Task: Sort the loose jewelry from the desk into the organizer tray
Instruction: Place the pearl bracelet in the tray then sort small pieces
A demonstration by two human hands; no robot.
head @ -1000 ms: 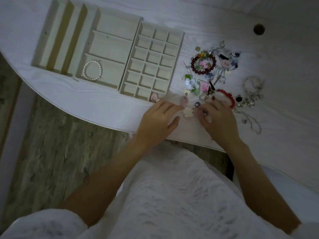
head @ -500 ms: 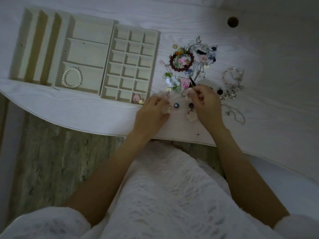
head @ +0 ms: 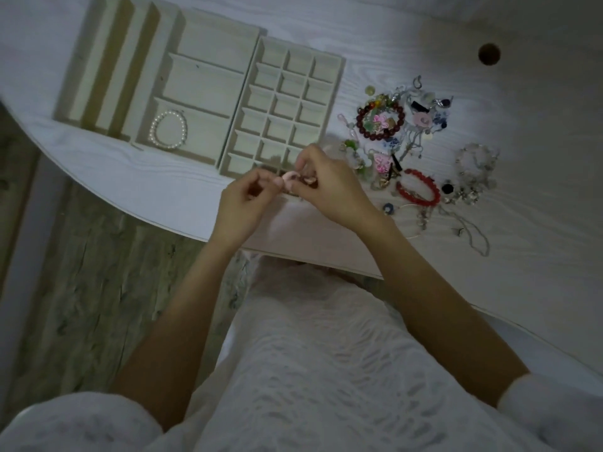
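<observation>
Small pink jewelry piece (head: 289, 178) pinched between both hands at near-right corner of grid tray (head: 248, 102), over desk (head: 489, 288) edge; shape and long axis too small and hidden to tell. Left hand (head: 243, 203) fingers curled, thumb and forefinger tips on the pink piece. Right hand (head: 329, 187) curled too, fingertips meeting the same piece from the right. Grid tray: many small square cells, those in view bare; nearest corner cells hidden by hands. Adjoining tray (head: 208, 76) to the left, wider compartments: pearl bracelet (head: 168, 129) lying flat in nearest one. Slotted section (head: 107, 70) farthest left, long channels running away from the person. Loose jewelry pile (head: 404, 125) right of trays: dark red bead bracelet (head: 380, 121), bright red bead bracelet (head: 419, 190), chains, pink flowers. No readable writing. Round hole (head: 489, 54) in desk, far right.
</observation>
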